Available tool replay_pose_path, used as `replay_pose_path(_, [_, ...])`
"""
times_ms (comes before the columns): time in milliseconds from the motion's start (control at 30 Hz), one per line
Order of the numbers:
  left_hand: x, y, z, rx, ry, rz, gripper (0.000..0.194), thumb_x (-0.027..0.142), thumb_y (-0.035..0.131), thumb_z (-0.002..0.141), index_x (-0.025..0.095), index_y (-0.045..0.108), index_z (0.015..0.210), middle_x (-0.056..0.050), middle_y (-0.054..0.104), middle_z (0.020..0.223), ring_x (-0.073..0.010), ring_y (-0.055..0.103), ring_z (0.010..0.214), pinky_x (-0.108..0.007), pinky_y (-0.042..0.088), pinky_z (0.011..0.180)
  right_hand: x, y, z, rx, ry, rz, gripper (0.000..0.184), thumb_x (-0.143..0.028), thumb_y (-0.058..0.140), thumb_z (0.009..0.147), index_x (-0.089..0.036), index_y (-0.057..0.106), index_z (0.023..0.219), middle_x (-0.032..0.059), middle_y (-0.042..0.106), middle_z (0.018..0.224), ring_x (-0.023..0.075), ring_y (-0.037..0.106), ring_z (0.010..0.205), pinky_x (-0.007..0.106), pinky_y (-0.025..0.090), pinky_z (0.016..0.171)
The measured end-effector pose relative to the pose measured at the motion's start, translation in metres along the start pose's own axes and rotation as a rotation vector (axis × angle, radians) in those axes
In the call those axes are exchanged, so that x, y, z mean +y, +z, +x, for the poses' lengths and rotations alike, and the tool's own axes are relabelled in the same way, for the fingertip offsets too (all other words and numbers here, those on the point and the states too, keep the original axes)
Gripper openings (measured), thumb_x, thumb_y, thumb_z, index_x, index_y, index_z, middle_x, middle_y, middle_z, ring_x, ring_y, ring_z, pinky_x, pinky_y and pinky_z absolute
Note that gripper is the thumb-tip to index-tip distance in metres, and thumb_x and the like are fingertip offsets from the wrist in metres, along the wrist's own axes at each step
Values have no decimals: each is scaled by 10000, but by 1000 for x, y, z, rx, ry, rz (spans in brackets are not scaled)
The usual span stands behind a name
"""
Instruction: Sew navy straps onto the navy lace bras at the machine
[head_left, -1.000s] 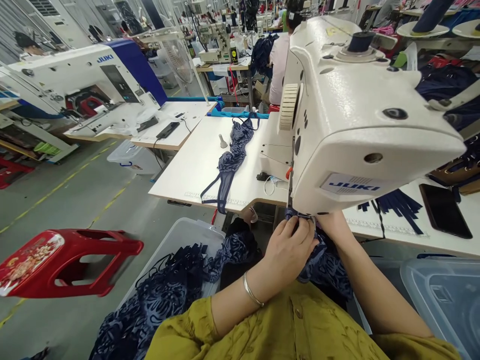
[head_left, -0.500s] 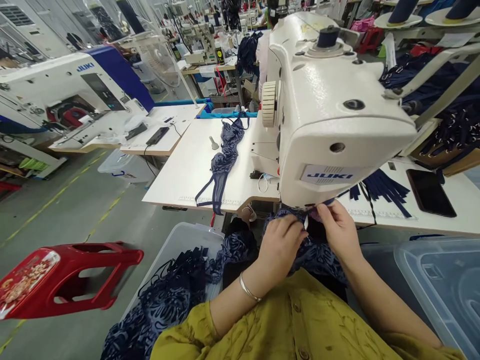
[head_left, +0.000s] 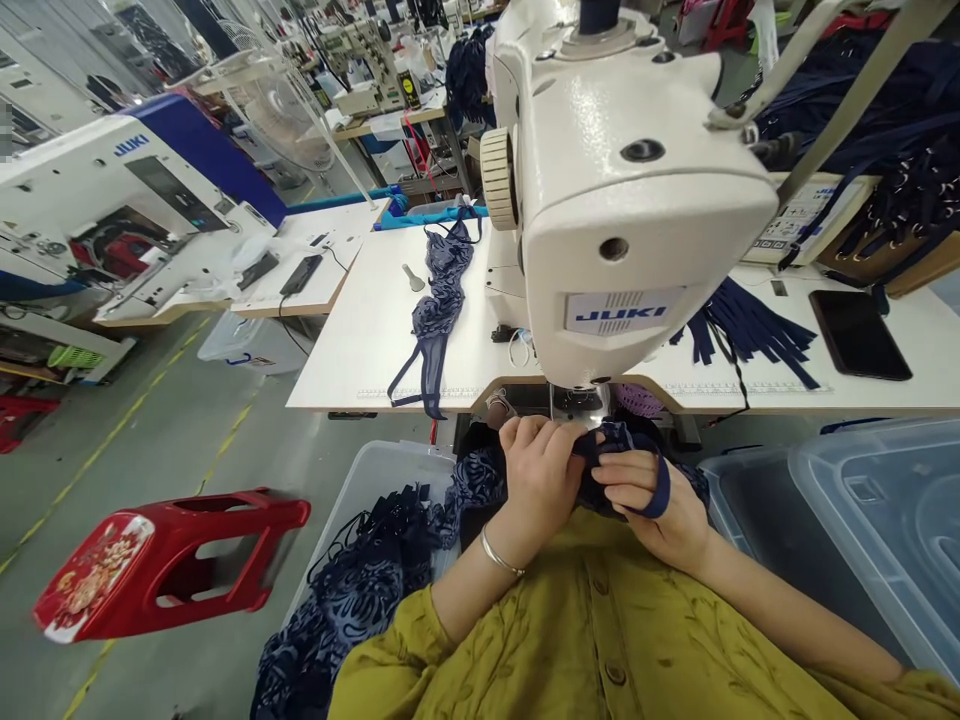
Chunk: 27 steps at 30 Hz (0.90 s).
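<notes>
Spanning the area beyond both hands, the white table carries a sewing machine, its top cut off by the upper edge. Right of the hands, a clear bin runs out of view. Left of them, a second clear bin bears a heap of patterned garments, partly hidden by the sleeve. Farther left is a red stool.

Held between the hands, directly before the person's body and just nearer than the machine head, is a navy garment; its outline is largely covered and its form cannot be made out. The left hand has curled fingers closed on the fabric, thumb not distinguishable. The right hand has bent fingers gripping it, with a navy strap looped across them.

Beyond and left of the hands lies a bra; beyond and right, a phone. A silver bracelet circles the left wrist.
</notes>
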<state>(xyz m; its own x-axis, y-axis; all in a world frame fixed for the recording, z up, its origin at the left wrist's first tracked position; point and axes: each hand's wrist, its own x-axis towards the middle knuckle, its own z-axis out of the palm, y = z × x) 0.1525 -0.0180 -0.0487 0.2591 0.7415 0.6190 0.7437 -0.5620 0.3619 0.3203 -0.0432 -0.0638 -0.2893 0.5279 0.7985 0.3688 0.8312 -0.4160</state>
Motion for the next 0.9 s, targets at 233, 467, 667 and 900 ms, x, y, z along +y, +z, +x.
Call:
replay_pose_path(233, [-3,0,0,-19,39,-40,235,40,452,789,184,594,910,-27,603,719,-196,494,704,-333,400,707,-3,-2,6,12,7,9,181,-108,524,889,-224,594,1008,68,756,903,204,708,959,354,592,757])
replay_pose_path(467, [1,-8,0,-191,-73,-234,180,85,460,866,168,601,941,-39,629,787,-159,551,716,-262,417,647,2,-6,2,-11,229,-37,146,-225,551,913,-222,596,1052,85,715,999,237,658,1031,399,542,863])
replay_pose_path(667, [-2,-30,-3,-530,-393,-584,350,355,485,944,160,539,659,33,494,594,-82,408,564,-212,303,527,18,-25,3,-566,628,107,201,-376,516,943,-231,644,886,22,669,856,171,647,784,276,526,677])
replay_pose_path(900, [-22,-31,-10,-410,-786,-838,420,530,528,880,159,540,684,23,515,637,-101,434,603,-212,357,552,21,-23,37,-546,549,196,178,-335,498,949,-251,654,964,9,706,889,172,659,782,267,517,676])
